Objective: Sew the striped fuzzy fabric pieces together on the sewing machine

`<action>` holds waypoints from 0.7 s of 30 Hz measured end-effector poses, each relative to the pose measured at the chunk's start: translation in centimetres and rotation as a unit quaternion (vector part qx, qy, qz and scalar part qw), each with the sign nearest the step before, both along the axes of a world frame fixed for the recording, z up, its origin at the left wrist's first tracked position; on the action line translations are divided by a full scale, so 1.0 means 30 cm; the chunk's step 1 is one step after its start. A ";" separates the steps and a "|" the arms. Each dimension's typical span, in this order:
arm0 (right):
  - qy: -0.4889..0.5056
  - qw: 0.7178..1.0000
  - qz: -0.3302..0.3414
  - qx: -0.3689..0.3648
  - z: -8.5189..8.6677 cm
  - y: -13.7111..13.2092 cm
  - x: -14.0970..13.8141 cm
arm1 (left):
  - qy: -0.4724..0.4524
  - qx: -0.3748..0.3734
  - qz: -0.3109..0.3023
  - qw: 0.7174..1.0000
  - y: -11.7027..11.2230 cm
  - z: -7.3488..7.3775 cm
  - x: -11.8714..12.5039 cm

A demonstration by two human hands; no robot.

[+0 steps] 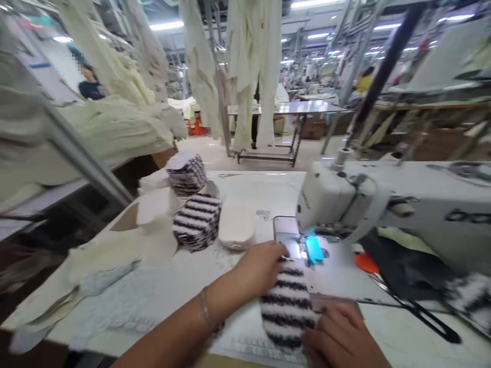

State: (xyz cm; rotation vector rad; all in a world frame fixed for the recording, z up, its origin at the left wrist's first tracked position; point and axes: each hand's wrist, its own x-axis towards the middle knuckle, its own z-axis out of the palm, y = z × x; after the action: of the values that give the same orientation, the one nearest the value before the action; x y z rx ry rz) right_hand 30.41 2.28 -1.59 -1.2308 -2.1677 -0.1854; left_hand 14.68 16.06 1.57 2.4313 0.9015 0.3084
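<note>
A black-and-white striped fuzzy fabric piece (287,306) lies flat on the sewing table (245,189), its far end near the presser foot of the white sewing machine (337,202). My left hand (261,268) rests on the piece's far left edge, fingers curled down onto it. At the near right edge my right hand (341,335) presses the piece with its fingers bent. A blue-lit spot (313,249) glows by the needle.
Two stacks of striped pieces (197,221) (187,174) and a stack of cream pieces (237,227) sit left of the machine. Pale fabric (115,291) lies at the near left. Cream garments (251,66) hang ahead; a person (90,82) sits far left. Scissors (425,312) lie right.
</note>
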 end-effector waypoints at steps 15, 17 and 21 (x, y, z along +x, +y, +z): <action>0.058 0.997 -0.018 -0.042 -0.017 -0.019 -0.021 | -0.014 0.006 0.017 1.000 0.001 -0.009 0.006; 0.052 0.997 -0.022 -0.043 -0.022 -0.020 -0.019 | -0.013 0.001 0.019 1.000 0.003 -0.007 0.005; 0.055 0.997 -0.019 -0.049 -0.013 -0.023 -0.016 | -0.009 0.002 0.023 1.000 0.005 -0.005 0.005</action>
State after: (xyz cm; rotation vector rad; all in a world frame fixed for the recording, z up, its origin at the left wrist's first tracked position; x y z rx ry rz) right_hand 29.94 1.60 -1.98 -1.3071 -2.0797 -0.0266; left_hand 14.82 16.21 1.41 2.4103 0.9520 0.3496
